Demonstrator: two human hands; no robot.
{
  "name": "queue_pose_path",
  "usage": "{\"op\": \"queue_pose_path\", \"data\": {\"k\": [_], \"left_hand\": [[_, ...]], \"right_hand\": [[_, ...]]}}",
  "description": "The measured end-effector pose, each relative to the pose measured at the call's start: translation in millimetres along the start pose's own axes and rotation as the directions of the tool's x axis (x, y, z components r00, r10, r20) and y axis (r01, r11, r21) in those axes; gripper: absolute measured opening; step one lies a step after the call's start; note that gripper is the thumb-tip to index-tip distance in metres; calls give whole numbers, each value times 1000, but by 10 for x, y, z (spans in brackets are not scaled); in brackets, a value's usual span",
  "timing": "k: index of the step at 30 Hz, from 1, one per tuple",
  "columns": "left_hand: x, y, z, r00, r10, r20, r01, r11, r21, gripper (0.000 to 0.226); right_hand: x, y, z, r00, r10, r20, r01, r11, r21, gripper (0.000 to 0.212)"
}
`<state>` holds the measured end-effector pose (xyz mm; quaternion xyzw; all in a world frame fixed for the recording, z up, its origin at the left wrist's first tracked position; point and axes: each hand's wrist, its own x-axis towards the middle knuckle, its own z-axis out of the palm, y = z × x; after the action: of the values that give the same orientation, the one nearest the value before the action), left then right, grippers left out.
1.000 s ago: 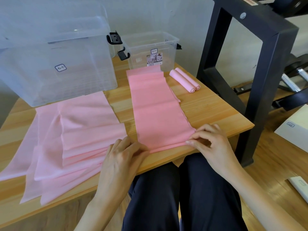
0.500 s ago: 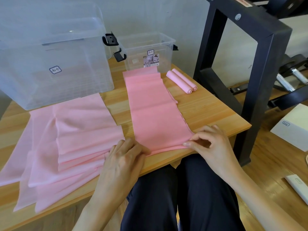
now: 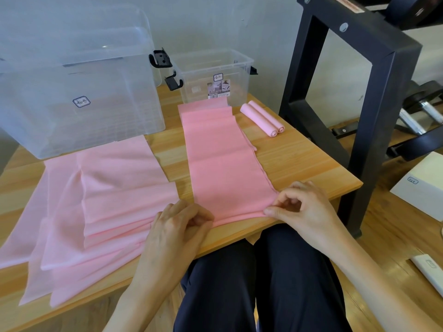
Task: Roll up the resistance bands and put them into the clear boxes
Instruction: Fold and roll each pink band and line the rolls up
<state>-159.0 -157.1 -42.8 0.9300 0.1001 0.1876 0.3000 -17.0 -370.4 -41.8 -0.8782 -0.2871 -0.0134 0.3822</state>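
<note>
Head view: a long pink resistance band lies flat down the middle of the wooden bench, its far end touching the front of the small clear box and its near end at the bench edge above the person's lap. Both hands work that near end. The left hand is curled at the near left corner, fingers bent in over the edge and apparently gripping it (the thumb side is hidden, so the hold itself is a judgement). The right hand pinches the near right corner between thumb and forefinger, the other fingers arched above it, wrist raised off the bench.

The first turn of the roll looks about to start. The likely fault here is a skewed start: if one corner is turned over ahead of the other, the roll will cone and drift sideways along the band. The band also shows a thin second edge along its right side, so layers could slip apart and leave a loose roll.

Two finished rolls lie side by side near the small box, not yet inside. A heap of unrolled bands is spread on the left, just in front of the large clear box.
</note>
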Motion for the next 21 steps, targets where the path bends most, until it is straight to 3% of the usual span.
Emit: {"op": "queue_pose_path", "data": {"k": [6,8,12,17,21], "left_hand": [[-11,-35,30,994,105,-40,-99,987,130,11],[-19,-39,26,994,106,-29,-102,986,131,18],[-24,-40,13,997,80,-12,-78,992,99,6],[-13,-4,-14,1000,19,14,-19,1000,19,8],[3,-24,0,999,31,-41,-30,999,28,10]], "right_hand": [[-52,80,71,989,-111,-94,112,994,10,37],[-66,103,64,985,-131,-108,136,990,37,34],[-67,102,81,990,-126,-68,125,992,-17,36],[-40,27,0,997,-60,58,65,994,-92,18],[-8,-38,50,998,-66,-24,65,997,-37,17]]}}
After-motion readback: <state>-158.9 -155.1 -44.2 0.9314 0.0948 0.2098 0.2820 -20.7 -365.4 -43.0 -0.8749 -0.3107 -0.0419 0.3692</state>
